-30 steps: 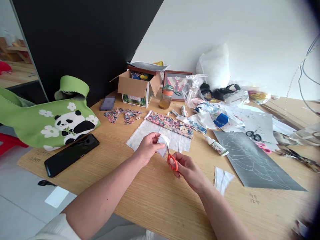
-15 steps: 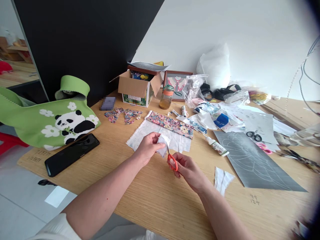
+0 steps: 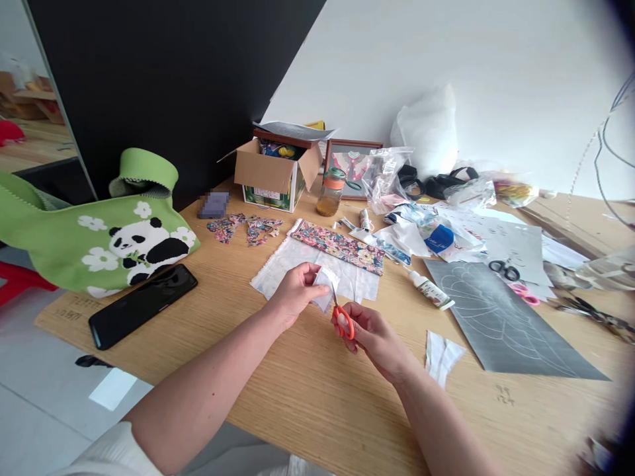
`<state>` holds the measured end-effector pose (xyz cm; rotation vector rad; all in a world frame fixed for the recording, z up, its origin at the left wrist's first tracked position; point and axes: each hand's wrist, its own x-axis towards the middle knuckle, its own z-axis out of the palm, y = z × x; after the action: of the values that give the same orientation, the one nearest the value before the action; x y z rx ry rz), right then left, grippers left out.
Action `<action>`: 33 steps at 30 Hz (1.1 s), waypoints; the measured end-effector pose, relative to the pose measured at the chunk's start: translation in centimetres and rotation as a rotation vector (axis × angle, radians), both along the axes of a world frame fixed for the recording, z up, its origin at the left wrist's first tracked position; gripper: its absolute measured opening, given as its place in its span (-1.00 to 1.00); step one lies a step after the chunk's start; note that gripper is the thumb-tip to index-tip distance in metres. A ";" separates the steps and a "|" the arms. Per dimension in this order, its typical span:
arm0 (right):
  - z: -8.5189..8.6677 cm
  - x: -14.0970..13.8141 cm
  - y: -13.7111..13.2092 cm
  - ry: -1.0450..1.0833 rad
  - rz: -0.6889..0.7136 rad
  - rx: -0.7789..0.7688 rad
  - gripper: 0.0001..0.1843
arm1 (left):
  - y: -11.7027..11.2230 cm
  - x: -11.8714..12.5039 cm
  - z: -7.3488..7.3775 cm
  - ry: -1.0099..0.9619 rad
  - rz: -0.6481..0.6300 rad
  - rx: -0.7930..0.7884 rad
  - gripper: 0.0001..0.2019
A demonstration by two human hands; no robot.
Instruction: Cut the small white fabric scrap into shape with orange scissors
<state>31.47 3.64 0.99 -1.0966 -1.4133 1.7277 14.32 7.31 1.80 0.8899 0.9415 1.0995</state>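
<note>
Between the thumb and fingers of my left hand (image 3: 296,292) is a small piece of white fabric (image 3: 326,279). My right hand (image 3: 370,335) grips the orange handles of a pair of scissors (image 3: 343,322), whose blades meet the edge of that piece. Behind both hands lies a larger cloth, pale on its wrong side (image 3: 278,268), with a folded floral strip (image 3: 342,248) along its far edge. A loose white scrap (image 3: 441,357) rests on the table to the right of my right hand.
A black phone (image 3: 143,307) and a green panda bag (image 3: 94,244) are at the left. Cut floral pieces (image 3: 262,229) lie near an open cardboard box (image 3: 275,175) and a jar (image 3: 331,193). Rightward are a glue bottle (image 3: 430,291), a grey drawn sheet (image 3: 510,324) and black-handled scissors (image 3: 505,269).
Hardly anything differs. The white piece in my left hand has tilted slightly at the scissor blades, and both hands stay in nearly the same place.
</note>
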 end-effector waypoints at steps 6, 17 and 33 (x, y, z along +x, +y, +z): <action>-0.4 0.1 0.1 -0.007 0.009 0.017 -0.53 | 0.1 0.0 0.0 0.001 0.003 0.002 -0.57; -0.3 0.1 0.0 0.023 0.004 0.001 -0.57 | 0.0 0.0 -0.1 -0.005 -0.006 -0.003 -0.57; -0.7 0.2 0.1 0.006 0.002 0.026 -0.56 | 0.0 -0.1 -0.1 0.002 -0.005 -0.004 -0.55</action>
<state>31.72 3.72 0.31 -1.0755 -1.4294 1.7085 14.25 7.35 1.75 0.8895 0.9420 1.0923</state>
